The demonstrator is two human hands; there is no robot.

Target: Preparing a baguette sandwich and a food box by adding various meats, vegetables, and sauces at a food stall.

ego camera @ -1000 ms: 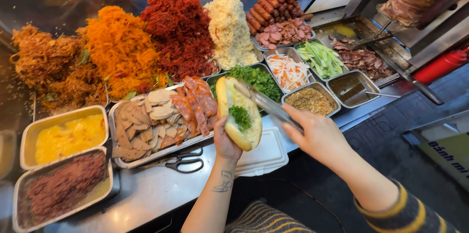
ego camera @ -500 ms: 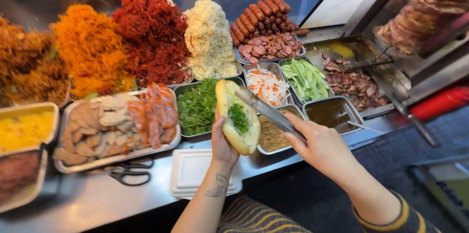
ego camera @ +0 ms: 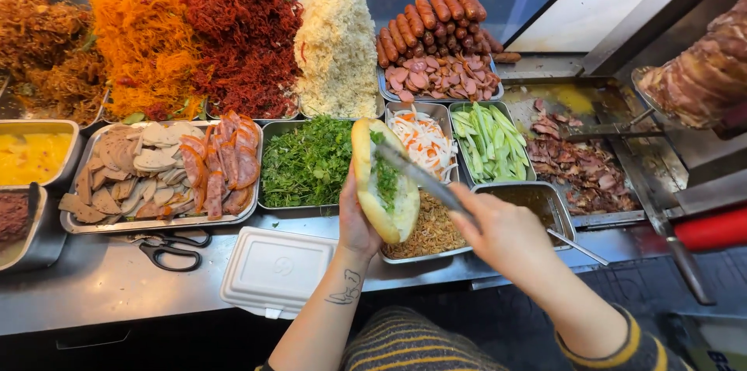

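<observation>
Steel bench (ego camera: 101, 281) runs along the near edge, and right up front a white foam box (ego camera: 272, 271) lies shut just left of the forearm, black-handled scissors (ego camera: 167, 249) beside it. Left hand (ego camera: 355, 219) is up, its grip wrapped round the lower back of a split bread roll (ego camera: 380, 184) held upright over the trays, green herbs showing in the cut. Right hand (ego camera: 506, 235) has its grip closed on metal tongs (ego camera: 420, 176), tips reaching into the roll's opening. Under the roll, a tray of fried brownish bits (ego camera: 432, 232), partly hidden by bread and hands; beside it a dark sauce tray (ego camera: 537, 200) with a spoon handle sticking out. Left of the roll, a tray of chopped green herbs (ego camera: 303, 162), then a wide tray of sliced cold meats (ego camera: 163, 173), and a yellow-filled tray (ego camera: 31, 157) at the far left. Just behind the tongs, pickled carrot and radish (ego camera: 424, 141) and cucumber strips (ego camera: 489, 141). Farther back, heaps of orange shreds (ego camera: 144, 44), red shreds (ego camera: 245, 33) and pale shreds (ego camera: 336, 48), with sausages (ego camera: 432, 25) stacked above sliced ones. Far right, a stack of roasted meat (ego camera: 700, 75) over a griddle of cut pieces (ego camera: 572, 165).
</observation>
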